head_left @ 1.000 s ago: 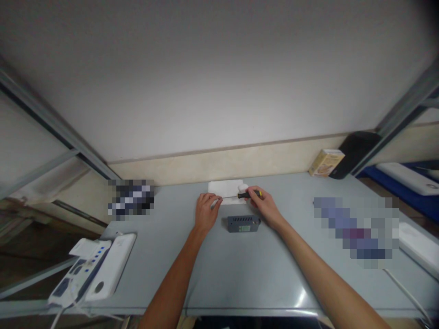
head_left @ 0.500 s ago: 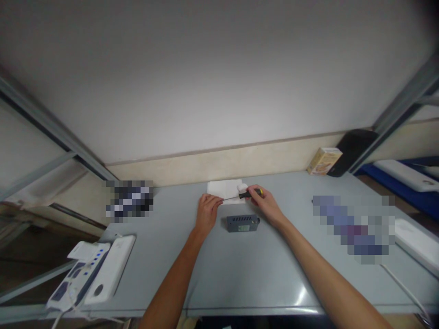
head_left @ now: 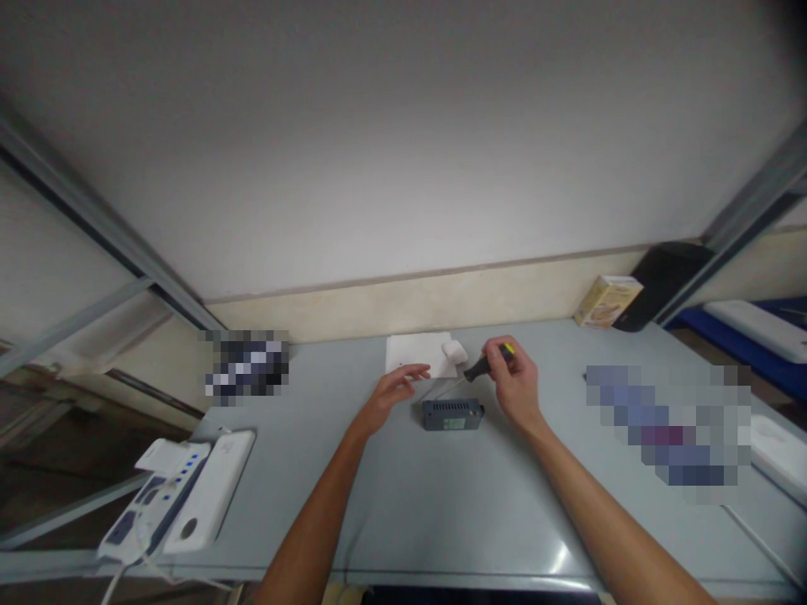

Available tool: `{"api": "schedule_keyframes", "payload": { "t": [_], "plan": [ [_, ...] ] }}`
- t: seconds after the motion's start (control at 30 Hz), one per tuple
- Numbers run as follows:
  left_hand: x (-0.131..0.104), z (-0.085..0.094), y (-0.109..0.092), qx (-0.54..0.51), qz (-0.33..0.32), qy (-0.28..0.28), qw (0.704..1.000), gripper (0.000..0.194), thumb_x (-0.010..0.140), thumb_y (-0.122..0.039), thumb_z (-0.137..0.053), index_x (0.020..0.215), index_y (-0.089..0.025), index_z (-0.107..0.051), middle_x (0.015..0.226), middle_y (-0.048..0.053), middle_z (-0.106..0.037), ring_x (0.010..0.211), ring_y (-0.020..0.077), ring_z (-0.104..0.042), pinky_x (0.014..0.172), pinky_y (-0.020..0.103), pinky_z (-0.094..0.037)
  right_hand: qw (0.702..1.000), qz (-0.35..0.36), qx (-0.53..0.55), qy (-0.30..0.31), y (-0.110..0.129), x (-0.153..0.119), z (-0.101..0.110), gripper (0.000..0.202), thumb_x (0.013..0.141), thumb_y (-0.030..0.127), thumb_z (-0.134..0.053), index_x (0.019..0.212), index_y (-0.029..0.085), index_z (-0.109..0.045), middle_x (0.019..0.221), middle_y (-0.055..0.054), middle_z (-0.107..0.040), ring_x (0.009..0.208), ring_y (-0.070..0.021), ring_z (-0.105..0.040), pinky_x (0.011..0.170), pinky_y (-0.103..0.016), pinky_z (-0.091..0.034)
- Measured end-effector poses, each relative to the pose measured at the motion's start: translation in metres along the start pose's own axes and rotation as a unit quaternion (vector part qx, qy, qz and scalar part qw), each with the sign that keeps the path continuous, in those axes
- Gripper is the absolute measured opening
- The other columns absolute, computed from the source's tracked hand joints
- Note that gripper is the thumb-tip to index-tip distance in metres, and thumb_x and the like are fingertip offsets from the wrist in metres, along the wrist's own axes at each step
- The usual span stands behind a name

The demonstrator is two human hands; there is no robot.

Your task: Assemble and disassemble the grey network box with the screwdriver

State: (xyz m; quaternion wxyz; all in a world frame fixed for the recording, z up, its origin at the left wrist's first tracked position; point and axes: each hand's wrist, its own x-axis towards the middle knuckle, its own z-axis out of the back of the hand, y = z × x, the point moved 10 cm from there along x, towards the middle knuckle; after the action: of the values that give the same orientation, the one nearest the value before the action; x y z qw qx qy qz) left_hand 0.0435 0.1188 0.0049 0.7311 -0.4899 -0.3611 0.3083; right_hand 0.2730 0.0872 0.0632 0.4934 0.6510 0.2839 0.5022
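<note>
My right hand (head_left: 514,376) is closed around the black and yellow handle of a screwdriver (head_left: 482,367), whose thin shaft slants down to the left behind a dark grey box. That box (head_left: 452,415), with slots and a greenish label, lies on the grey table (head_left: 435,512). Left of the box, my left hand (head_left: 394,391) has its fingers apart and holds nothing. White paper (head_left: 416,346) lies behind the hands, and a small white object (head_left: 454,351) rests at its right edge.
At the left are a power strip (head_left: 151,500) and a long white device (head_left: 211,491). A yellow box (head_left: 609,301) leans near a black object (head_left: 661,281) at the back right. Blurred items lie on both sides; a white device (head_left: 782,454) sits far right.
My left hand has let go of the screwdriver's tip and opened. My right hand has moved right with the screwdriver, and the shaft now points lower. The view has shifted slightly.
</note>
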Motion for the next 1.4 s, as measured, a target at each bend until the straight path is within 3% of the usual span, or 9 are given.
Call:
{"api": "schedule_keyframes", "payload": {
  "t": [0.23, 0.5, 0.67, 0.93, 1.03, 1.13, 1.2, 1.3, 1.4],
  "plan": [
    [0.000, -0.029, -0.003, -0.057, 0.021, 0.080, 0.995, 0.048, 0.085, -0.030, -0.063, 0.131, -0.023, -0.066, 0.128, 0.009, -0.070, 0.119, 0.0287, -0.060, 0.096, 0.039, -0.044, 0.999, 0.035, -0.034, 0.021, 0.011, -0.011, -0.009, 0.031, 0.092, 0.052, -0.059, 0.082, 0.023, -0.059, 0.067, 0.000, -0.054, 0.062, -0.0162, -0.050, 0.059, -0.028, -0.041],
    [-0.002, -0.037, 0.001, -0.114, 0.043, 0.110, 0.986, 0.049, 0.084, -0.039, -0.069, 0.130, -0.022, -0.067, 0.122, 0.011, -0.070, 0.109, 0.0269, -0.064, 0.094, 0.038, -0.049, 0.993, 0.074, -0.071, 0.061, 0.026, -0.021, -0.016, 0.021, 0.092, 0.042, -0.062, 0.082, 0.024, -0.061, 0.067, 0.001, -0.055, 0.060, -0.0159, -0.048, 0.057, -0.029, -0.039],
    [-0.004, -0.042, 0.005, -0.145, 0.047, 0.122, 0.981, 0.048, 0.086, -0.039, -0.070, 0.132, -0.023, -0.065, 0.128, 0.010, -0.068, 0.118, 0.0291, -0.062, 0.100, 0.042, -0.048, 0.960, 0.165, -0.058, 0.219, 0.073, -0.029, -0.048, 0.013, 0.095, 0.034, -0.060, 0.101, 0.024, -0.066, 0.086, -0.004, -0.060, 0.077, -0.0197, -0.055, 0.070, -0.033, -0.045],
    [-0.003, -0.040, 0.005, -0.176, 0.044, 0.113, 0.977, 0.040, 0.088, -0.036, -0.071, 0.125, -0.022, -0.066, 0.125, 0.009, -0.068, 0.118, 0.0283, -0.063, 0.101, 0.043, -0.048, 0.900, 0.180, -0.084, 0.387, 0.118, -0.043, -0.084, 0.044, 0.098, 0.022, -0.054, 0.141, 0.031, -0.055, 0.116, -0.007, -0.067, 0.102, -0.0220, -0.062, 0.090, -0.037, -0.050],
    [-0.004, -0.043, 0.008, -0.179, 0.061, 0.124, 0.974, 0.042, 0.085, -0.037, -0.075, 0.122, -0.021, -0.067, 0.123, 0.009, -0.069, 0.114, 0.0278, -0.064, 0.099, 0.041, -0.049, 0.925, 0.149, -0.073, 0.341, 0.101, -0.028, -0.075, 0.035, 0.097, 0.024, -0.054, 0.131, 0.029, -0.061, 0.115, -0.006, -0.069, 0.099, -0.0207, -0.062, 0.089, -0.036, -0.050],
    [-0.004, -0.043, 0.007, -0.157, 0.069, 0.126, 0.977, 0.048, 0.084, -0.041, -0.075, 0.126, -0.020, -0.066, 0.121, 0.011, -0.070, 0.111, 0.0256, -0.064, 0.096, 0.037, -0.049, 0.979, 0.060, -0.072, 0.180, 0.052, 0.002, -0.044, 0.021, 0.089, 0.038, -0.069, 0.104, 0.024, -0.067, 0.082, -0.001, -0.064, 0.069, -0.0152, -0.054, 0.065, -0.028, -0.046],
    [-0.004, -0.038, 0.002, -0.100, 0.062, 0.116, 0.986, 0.047, 0.087, -0.042, -0.073, 0.127, -0.020, -0.066, 0.120, 0.011, -0.070, 0.108, 0.0239, -0.064, 0.095, 0.035, -0.048, 0.996, -0.031, -0.006, 0.088, 0.008, 0.012, -0.021, 0.028, 0.085, 0.049, -0.071, 0.086, 0.022, -0.063, 0.068, 0.003, -0.053, 0.060, -0.0124, -0.047, 0.057, -0.025, -0.041],
    [-0.007, -0.028, -0.011, 0.000, 0.042, 0.092, 0.995, 0.041, 0.090, -0.039, -0.070, 0.126, -0.019, -0.067, 0.117, 0.010, -0.070, 0.105, 0.0213, -0.063, 0.096, 0.035, -0.047, 0.971, -0.198, 0.130, -0.035, -0.062, 0.011, 0.009, 0.041, 0.080, 0.062, -0.069, 0.082, 0.022, -0.061, 0.062, 0.006, -0.046, 0.051, -0.0098, -0.039, 0.047, -0.022, -0.034],
    [-0.012, -0.033, -0.020, 0.028, 0.033, 0.124, 0.991, 0.048, 0.085, -0.037, -0.077, 0.129, -0.021, -0.066, 0.123, 0.010, -0.068, 0.109, 0.0224, -0.062, 0.098, 0.035, -0.048, 0.939, -0.263, 0.220, -0.034, -0.096, 0.009, 0.014, 0.042, 0.078, 0.062, -0.072, 0.088, 0.022, -0.065, 0.055, 0.008, -0.039, 0.044, -0.0077, -0.031, 0.042, -0.022, -0.026]
  ]
}}
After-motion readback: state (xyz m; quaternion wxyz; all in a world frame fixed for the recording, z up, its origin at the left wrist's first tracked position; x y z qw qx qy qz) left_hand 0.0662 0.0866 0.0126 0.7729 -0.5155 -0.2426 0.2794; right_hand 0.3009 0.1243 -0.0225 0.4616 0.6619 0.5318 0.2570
